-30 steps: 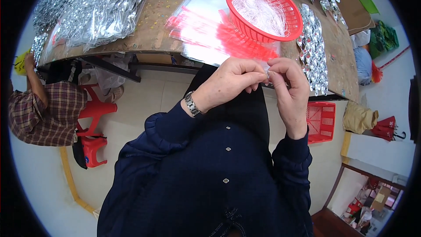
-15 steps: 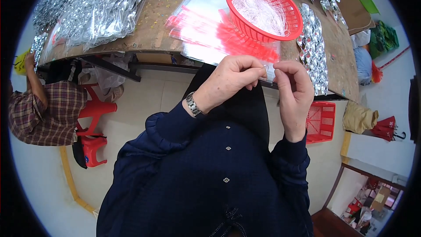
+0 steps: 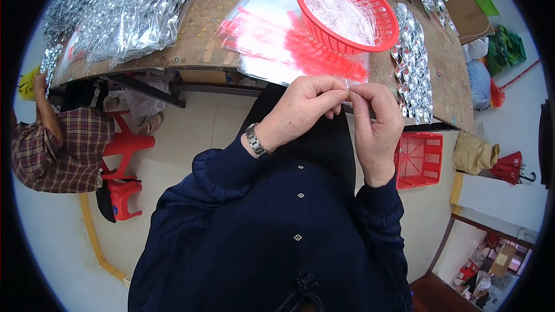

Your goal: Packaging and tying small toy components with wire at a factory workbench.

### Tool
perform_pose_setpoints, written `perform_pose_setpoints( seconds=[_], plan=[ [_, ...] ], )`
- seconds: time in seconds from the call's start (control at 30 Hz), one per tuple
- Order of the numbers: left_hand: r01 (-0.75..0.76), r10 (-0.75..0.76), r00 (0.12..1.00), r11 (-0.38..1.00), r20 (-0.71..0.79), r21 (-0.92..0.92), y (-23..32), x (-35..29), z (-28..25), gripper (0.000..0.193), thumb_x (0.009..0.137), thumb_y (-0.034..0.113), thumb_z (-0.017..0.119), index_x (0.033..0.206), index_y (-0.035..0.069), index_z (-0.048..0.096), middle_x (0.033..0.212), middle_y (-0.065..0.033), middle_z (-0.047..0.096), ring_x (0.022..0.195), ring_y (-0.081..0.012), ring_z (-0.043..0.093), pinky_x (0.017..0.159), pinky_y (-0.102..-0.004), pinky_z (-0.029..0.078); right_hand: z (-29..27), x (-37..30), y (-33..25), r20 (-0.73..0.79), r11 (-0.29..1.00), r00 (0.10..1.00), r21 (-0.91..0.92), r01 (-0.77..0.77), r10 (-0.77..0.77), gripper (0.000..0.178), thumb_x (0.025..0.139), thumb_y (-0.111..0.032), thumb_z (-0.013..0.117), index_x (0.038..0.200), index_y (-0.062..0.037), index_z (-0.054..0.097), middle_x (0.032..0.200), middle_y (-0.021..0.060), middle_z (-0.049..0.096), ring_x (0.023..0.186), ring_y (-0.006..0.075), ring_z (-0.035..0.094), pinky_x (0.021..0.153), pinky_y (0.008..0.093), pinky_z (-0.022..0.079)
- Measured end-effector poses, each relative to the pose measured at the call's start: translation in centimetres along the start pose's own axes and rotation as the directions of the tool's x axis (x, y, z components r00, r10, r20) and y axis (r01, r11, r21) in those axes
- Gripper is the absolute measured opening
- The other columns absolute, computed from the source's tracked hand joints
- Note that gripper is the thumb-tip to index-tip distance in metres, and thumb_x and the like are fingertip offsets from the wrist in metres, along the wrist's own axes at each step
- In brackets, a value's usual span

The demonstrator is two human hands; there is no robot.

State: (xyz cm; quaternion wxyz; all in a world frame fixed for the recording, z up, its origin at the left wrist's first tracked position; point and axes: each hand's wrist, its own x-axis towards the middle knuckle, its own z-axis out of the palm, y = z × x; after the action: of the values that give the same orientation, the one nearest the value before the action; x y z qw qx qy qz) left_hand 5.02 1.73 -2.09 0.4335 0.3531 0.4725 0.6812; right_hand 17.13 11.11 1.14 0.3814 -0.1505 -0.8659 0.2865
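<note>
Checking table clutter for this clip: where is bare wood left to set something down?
Bare brown wooden tabletop shows between the heap of silver foil packets and the clear red-striped bags. The right side is crowded: round red plastic basket, row of silver foil pieces.

basket point(image 3: 347, 14): red | sleeves point(image 3: 214, 167): dark navy | co-worker's shirt point(image 3: 58, 150): plaid maroon | stool point(image 3: 124, 144): red | packets point(image 3: 124, 11): silver
</note>
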Motion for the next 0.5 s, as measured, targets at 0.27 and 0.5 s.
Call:
perform_pose_setpoints(
  seconds=[0.27, 0.5],
  plan=[
    [0.024, -0.025, 0.999, 0.999, 0.032, 0.036, -0.03, -0.13, -0.26, 0.018, 0.094, 0.014, 0.053, 0.098, -0.001, 0.062, 0.078, 0.0007, 0.059, 0.07, -0.0055, 0.053, 0.065, -0.0205, 0.045, 0.09, -0.05, 0.12, 0.015, 1.0, 1.0, -0.027, 0.003, -0.002, 0.006, 0.081, 0.004, 0.061, 0.086, 0.0018, 0.059, 0.077, 0.0114, 0.059, 0.07, 0.0226, 0.058, 0.064, 0.0296, 0.044],
    [-0.222, 0.27, 0.963, 0.829, -0.02, 0.513, 0.07, -0.05, 0.33, 0.016, 0.086, 0.01, 0.054, 0.088, -0.004, 0.062, 0.076, -0.0139, 0.062, 0.07, -0.0238, 0.061, 0.065, -0.0316, 0.048, -0.04, -0.07, 0.22, 0.052, 0.998, 0.997, -0.041, -0.053, 0.055, 0.005, 0.08, 0.005, 0.061, 0.084, 0.0019, 0.059, 0.076, 0.0099, 0.058, 0.068, 0.019, 0.058, 0.061, 0.0278, 0.045]
  ],
)
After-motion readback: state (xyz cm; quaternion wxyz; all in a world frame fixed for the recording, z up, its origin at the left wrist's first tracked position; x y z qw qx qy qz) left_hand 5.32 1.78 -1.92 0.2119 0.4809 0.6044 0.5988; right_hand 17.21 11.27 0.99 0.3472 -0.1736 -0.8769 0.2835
